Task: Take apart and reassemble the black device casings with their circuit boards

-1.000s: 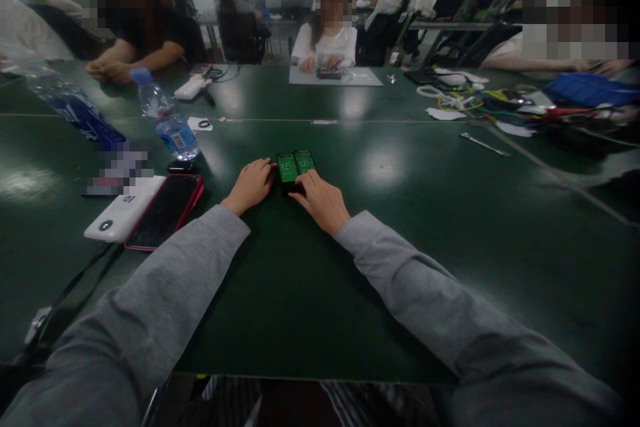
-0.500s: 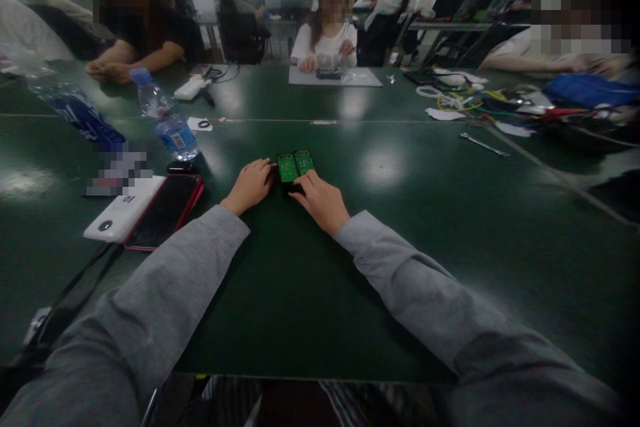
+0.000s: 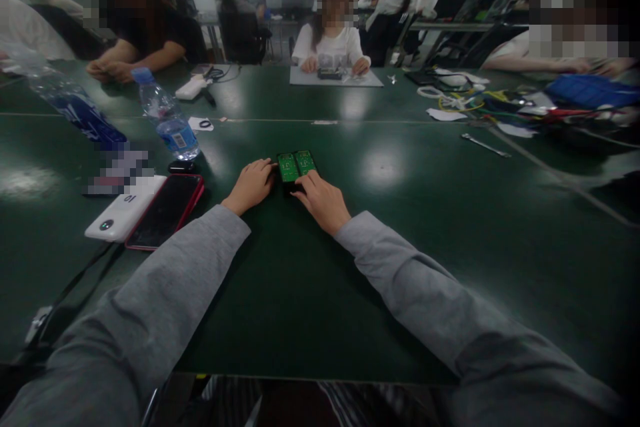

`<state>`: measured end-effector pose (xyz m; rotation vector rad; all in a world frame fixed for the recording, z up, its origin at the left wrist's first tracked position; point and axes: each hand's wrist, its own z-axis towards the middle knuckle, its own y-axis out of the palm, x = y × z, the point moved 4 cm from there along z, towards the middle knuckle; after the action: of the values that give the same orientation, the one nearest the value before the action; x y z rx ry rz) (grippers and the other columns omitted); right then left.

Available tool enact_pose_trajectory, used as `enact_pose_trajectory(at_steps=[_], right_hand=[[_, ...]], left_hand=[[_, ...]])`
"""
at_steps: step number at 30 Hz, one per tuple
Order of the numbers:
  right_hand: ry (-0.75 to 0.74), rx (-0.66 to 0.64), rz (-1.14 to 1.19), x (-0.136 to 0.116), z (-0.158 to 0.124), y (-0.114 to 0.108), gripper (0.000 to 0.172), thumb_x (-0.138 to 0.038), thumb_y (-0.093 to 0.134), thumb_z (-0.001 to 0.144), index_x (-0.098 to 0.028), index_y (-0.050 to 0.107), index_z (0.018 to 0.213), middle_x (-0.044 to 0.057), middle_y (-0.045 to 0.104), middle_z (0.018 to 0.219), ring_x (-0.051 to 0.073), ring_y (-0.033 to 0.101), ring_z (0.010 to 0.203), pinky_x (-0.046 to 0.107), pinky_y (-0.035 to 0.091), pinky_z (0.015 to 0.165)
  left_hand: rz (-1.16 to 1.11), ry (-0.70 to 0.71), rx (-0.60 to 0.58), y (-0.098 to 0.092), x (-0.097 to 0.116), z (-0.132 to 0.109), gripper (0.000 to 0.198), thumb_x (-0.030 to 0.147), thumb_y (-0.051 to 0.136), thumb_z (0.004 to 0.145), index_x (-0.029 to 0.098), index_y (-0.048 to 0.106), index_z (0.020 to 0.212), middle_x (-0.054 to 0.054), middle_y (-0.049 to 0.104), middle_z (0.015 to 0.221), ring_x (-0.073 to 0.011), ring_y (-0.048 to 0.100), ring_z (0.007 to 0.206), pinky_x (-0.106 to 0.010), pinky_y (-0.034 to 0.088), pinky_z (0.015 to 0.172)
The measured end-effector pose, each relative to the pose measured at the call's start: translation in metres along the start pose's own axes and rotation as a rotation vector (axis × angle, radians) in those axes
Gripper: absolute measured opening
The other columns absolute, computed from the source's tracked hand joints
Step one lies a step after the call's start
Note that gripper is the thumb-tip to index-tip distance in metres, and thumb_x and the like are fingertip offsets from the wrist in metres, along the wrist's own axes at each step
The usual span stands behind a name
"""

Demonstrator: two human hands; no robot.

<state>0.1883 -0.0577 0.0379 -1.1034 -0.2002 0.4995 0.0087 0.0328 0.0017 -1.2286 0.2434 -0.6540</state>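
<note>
Two small green circuit boards point(image 3: 296, 165) lie side by side in a dark holder on the green table point(image 3: 310, 293), straight ahead of me. My left hand point(image 3: 251, 185) rests on the table at the boards' left edge, fingers curled, fingertips touching the holder. My right hand point(image 3: 321, 201) lies at the near right corner, its fingers bent and its fingertips pressed against the holder's near end. Both arms wear grey sleeves.
At my left lie a red-cased phone point(image 3: 165, 211), a white power bank point(image 3: 121, 217) and a water bottle point(image 3: 167, 116). A wrench point(image 3: 485, 145) and tangled cables point(image 3: 480, 101) lie at the right. Other people sit round the far side; one works at a grey mat point(image 3: 336, 77).
My hands and the boards have stayed put. The person across the table has lowered both hands onto the mat.
</note>
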Motion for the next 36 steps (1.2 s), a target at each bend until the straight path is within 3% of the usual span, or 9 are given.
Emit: enact_pose_trajectory(at_steps=[20, 36], right_hand=[[0.027, 0.0, 0.041, 0.003, -0.0006, -0.0009, 0.016, -0.024, 0.053, 0.102, -0.017, 0.056, 0.116, 0.01, 0.061, 0.113, 0.022, 0.064, 0.095, 0.031, 0.05, 0.068], [0.01, 0.081, 0.085, 0.0025, -0.0001, -0.0038, 0.02, -0.019, 0.045, 0.099, -0.014, 0.056, 0.115, 0.011, 0.063, 0.108, 0.022, 0.063, 0.096, 0.032, 0.051, 0.073]], left_hand=[[0.039, -0.004, 0.0, 0.005, -0.0034, 0.001, 0.038, 0.027, 0.042, 0.101, 0.014, 0.058, 0.133, -0.016, 0.055, 0.146, -0.0289, 0.051, 0.136, -0.052, 0.042, 0.114], [0.047, 0.002, 0.011, 0.0035, -0.0023, 0.0, 0.038, 0.027, 0.043, 0.102, 0.015, 0.058, 0.134, -0.016, 0.056, 0.145, -0.029, 0.052, 0.135, -0.052, 0.043, 0.113]])
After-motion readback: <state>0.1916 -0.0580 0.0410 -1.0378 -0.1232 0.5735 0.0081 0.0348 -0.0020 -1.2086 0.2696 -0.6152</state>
